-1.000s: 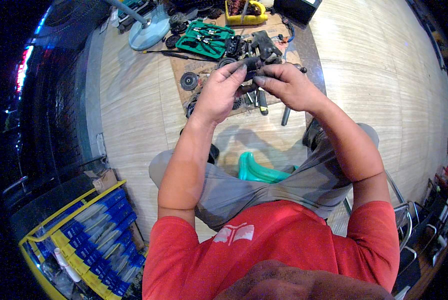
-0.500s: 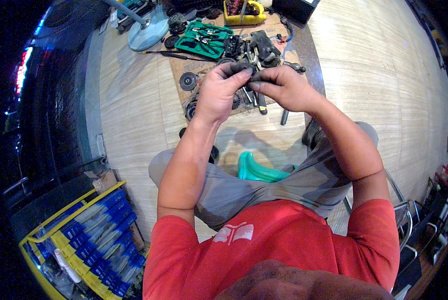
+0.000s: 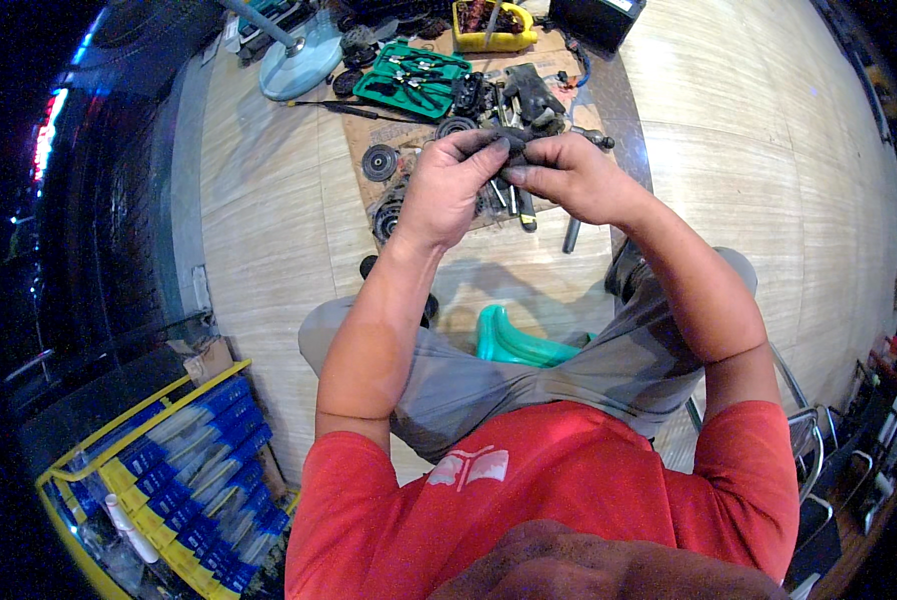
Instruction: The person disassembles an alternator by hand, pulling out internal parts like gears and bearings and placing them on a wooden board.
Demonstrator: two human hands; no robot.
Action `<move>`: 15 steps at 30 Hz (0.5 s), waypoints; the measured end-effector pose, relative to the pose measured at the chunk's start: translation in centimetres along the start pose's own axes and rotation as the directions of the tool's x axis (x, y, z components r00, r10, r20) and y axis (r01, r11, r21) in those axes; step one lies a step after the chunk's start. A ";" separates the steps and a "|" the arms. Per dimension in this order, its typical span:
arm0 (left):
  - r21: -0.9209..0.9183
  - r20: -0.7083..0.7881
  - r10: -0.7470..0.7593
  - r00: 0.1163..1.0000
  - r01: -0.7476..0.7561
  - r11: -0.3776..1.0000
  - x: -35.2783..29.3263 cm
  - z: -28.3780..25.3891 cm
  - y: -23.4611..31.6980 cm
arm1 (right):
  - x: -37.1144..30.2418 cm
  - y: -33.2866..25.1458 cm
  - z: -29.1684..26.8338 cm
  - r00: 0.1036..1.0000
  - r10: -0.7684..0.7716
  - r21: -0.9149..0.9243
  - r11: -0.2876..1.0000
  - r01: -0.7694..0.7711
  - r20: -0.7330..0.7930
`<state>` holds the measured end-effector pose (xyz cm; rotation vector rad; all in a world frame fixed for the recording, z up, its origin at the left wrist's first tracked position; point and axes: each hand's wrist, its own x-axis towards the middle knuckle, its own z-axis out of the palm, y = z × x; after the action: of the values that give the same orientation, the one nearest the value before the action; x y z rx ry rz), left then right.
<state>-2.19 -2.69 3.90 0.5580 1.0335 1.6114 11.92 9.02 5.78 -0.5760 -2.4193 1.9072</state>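
Note:
My left hand (image 3: 447,192) and my right hand (image 3: 581,178) meet above the cardboard mat. The thumb and fingers of each are pinched together, blackened with grime. Between the fingertips is a small dark piece (image 3: 513,142); it blends with the dark clutter behind, so its kind cannot be made out. Just below the hands lie metal tools, one with a black and yellow handle (image 3: 528,214). Beyond them rests a dark grey work glove (image 3: 534,92). A round black grooved wheel (image 3: 380,162) lies left of my left hand.
A green tool tray (image 3: 367,92) with several pliers lies on the cardboard (image 3: 359,128). Behind are a yellow cut-open container (image 3: 514,42) and a black box (image 3: 624,8). A pale blue stand base (image 3: 299,75) is far left, a green plastic seat (image 3: 519,345) between my legs, a yellow-blue rack (image 3: 144,470) lower left.
Both hands have shifted very slightly to the right, still pinched together. A little more of the dark piece shows between the fingertips.

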 end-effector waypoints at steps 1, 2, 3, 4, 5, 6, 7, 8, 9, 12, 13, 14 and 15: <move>0.047 -0.017 0.027 1.000 -0.026 0.999 0.0 -0.2 -0.1 | 0.0 0.0 0.1 0.998 -0.047 -0.037 0.998 0.046 -0.032; 0.094 -0.032 0.054 0.998 -0.051 0.994 0.0 -0.2 -0.1 | 0.0 0.1 0.3 0.993 -0.095 -0.076 0.993 0.091 -0.063; 0.139 -0.054 0.059 0.997 -0.051 0.989 0.0 0.0 -0.1 | 0.0 0.2 0.5 0.985 -0.144 -0.115 0.984 0.133 -0.091; 0.183 -0.076 0.065 0.995 -0.050 0.982 -0.1 0.1 0.1 | 0.0 0.2 0.7 0.978 -0.179 -0.196 0.968 0.156 -0.109; 0.227 -0.098 0.071 0.993 -0.047 0.973 -0.2 0.2 0.1 | 0.0 0.3 0.8 0.969 -0.215 -0.275 0.945 0.175 -0.124; 0.311 -0.120 0.083 0.989 -0.042 0.949 -0.1 0.2 0.1 | 0.1 0.4 1.0 0.958 -0.251 -0.353 0.916 0.190 -0.136; 0.393 -0.141 0.097 0.985 -0.034 0.919 -0.1 0.2 0.0 | 0.1 0.6 1.2 0.951 -0.274 -0.404 0.893 0.197 -0.142; 0.472 -0.161 0.113 0.980 -0.024 0.881 -0.1 0.1 0.0 | 0.2 0.7 1.4 0.943 -0.298 -0.454 0.867 0.204 -0.147; 0.488 -0.172 0.111 0.979 -0.013 0.873 -0.1 0.2 -0.1 | 0.2 0.8 1.5 0.935 -0.322 -0.503 0.839 0.209 -0.150; 0.436 -0.165 0.080 0.983 0.000 0.900 0.2 0.1 -0.4 | 0.4 1.2 1.5 0.928 -0.338 -0.454 0.859 0.236 -0.156; 0.351 -0.134 0.054 0.989 -0.004 0.936 0.3 0.0 -0.5 | 0.3 1.2 1.4 0.948 -0.285 -0.375 0.902 0.214 -0.144; 0.262 -0.103 0.031 0.994 -0.003 0.965 0.4 -0.2 -0.5 | 0.2 0.9 1.2 0.964 -0.233 -0.294 0.937 0.188 -0.126; 0.218 -0.087 0.023 0.996 -0.004 0.976 0.4 -0.3 -0.5 | 0.1 0.6 1.0 0.978 -0.182 -0.211 0.965 0.158 -0.102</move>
<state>-2.27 -2.41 3.32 0.6450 1.2858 1.5561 11.75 8.22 4.88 -0.4555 -2.5092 1.5293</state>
